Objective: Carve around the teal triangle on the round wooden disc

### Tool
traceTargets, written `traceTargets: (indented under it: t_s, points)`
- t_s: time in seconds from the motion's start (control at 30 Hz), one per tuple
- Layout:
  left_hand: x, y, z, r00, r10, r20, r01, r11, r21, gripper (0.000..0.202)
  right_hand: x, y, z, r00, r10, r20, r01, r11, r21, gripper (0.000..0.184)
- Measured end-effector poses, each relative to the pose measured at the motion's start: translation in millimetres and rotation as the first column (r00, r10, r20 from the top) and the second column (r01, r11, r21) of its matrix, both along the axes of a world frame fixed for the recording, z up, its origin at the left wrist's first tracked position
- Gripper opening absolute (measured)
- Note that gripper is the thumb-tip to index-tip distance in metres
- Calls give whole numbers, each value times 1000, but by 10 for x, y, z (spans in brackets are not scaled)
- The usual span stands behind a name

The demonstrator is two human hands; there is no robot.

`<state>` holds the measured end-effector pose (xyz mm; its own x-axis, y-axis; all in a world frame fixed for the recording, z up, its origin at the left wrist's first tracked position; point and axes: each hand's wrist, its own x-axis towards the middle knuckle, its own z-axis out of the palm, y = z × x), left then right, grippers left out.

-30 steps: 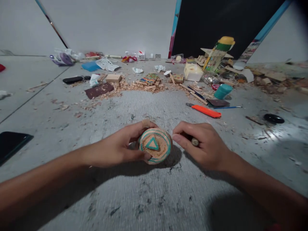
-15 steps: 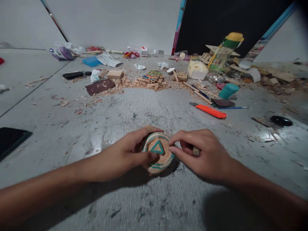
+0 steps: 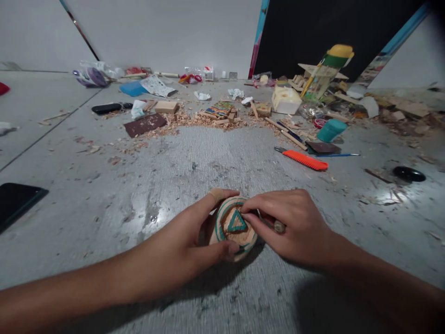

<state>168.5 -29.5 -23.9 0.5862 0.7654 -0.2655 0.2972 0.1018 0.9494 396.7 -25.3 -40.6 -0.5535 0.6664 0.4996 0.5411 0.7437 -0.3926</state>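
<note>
Item one: a wooden disc, between your two hands, just in front of you over the floor; whether it touches the floor cannot be told. Its face, tilted up toward you, bears teal rings at the rim and a teal-edged triangle within a rough, carved hollow.

Item two: your left hand, clamped on the disc from the left, thumb over the near rim, fingers about the far side; a tan band circles one finger.

Item three: your right hand, fingers closed on a slim tool. The round butt shows below your knuckles; the tip is hidden. Your thumb and forefinger meet over the disc's right side, beside the triangle.

Surroundings: orange cutter, beyond your right hand; teal cup, farther back; black phone, far left; wood shavings, brown sheet and wood block, ahead.
</note>
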Motion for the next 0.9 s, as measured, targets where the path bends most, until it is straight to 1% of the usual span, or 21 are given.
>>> traceTargets:
  t_s: [0.17, 0.3, 0.47, 0.6, 0.7, 0.77, 0.9]
  points:
    - [-8, -9, 15, 999, 2, -47, -1, 999, 38, 62, 4, -2, 20, 996, 13, 88, -17, 999, 47, 9]
    - [-13, 3, 7, 999, 1, -45, 0, 999, 36, 64, 10, 17, -2, 993, 21, 114, -24, 999, 25, 9]
    - [-7, 40, -33, 1000, -3, 14, 2, 999, 36, 71, 32, 71, -8, 994, 6, 110, -6, 1000, 0, 7]
    - [-6, 75, -68, 997, -6, 82, 2, 998, 59, 75, 61, 92, 42, 997, -44, 71, 43, 999, 3, 4]
    - [-11, 90, -105, 994, -18, 110, 11, 998, 65, 75, 75, 83, 83, 997, -73, 34, 74, 997, -17, 3]
    - [-15, 89, -134, 990, -15, 139, 7, 998, 57, 76, 80, 74, 99, 997, -76, 18, 76, 997, -22, 7]
    - [-26, 78, -181, 985, -18, 171, 13, 999, 33, 79, 81, 61, 103, 997, -67, 32, 67, 998, 13, 17]
